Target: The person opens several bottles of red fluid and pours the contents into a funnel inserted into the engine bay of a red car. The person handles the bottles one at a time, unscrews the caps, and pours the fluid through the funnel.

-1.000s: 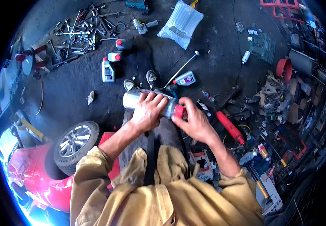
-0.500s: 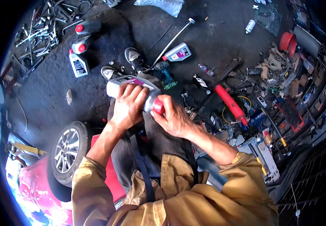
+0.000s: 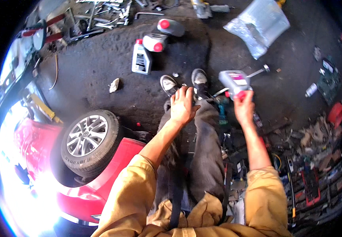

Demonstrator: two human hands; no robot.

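My right hand (image 3: 244, 106) is closed around the red cap end of a grey plastic oil bottle (image 3: 231, 80) with a purple and white label. The bottle is held out to the right of my shoes, its body pointing away from me. Beneath its cap end, a second bit of red shows, partly hidden. My left hand (image 3: 183, 106) is empty above my shins, fingers stretched and the thumb apart. Farther off stand or lie three more bottles with red caps: a pale one with a dark label (image 3: 141, 61), a light grey one (image 3: 153, 39) and a darker grey one (image 3: 175, 28).
A red car with a wheel (image 3: 90, 142) is at my left. Wrenches and other metal tools (image 3: 107, 15) lie at the far left. A clear plastic bag (image 3: 257, 27) and a metal rod (image 3: 257, 72) are beyond the held bottle. Parts and debris (image 3: 317, 138) crowd the right side.
My left hand has let go of the bottle and opened. My right hand has carried the bottle forward and to the right. The head view has shifted left, showing more of the red car.
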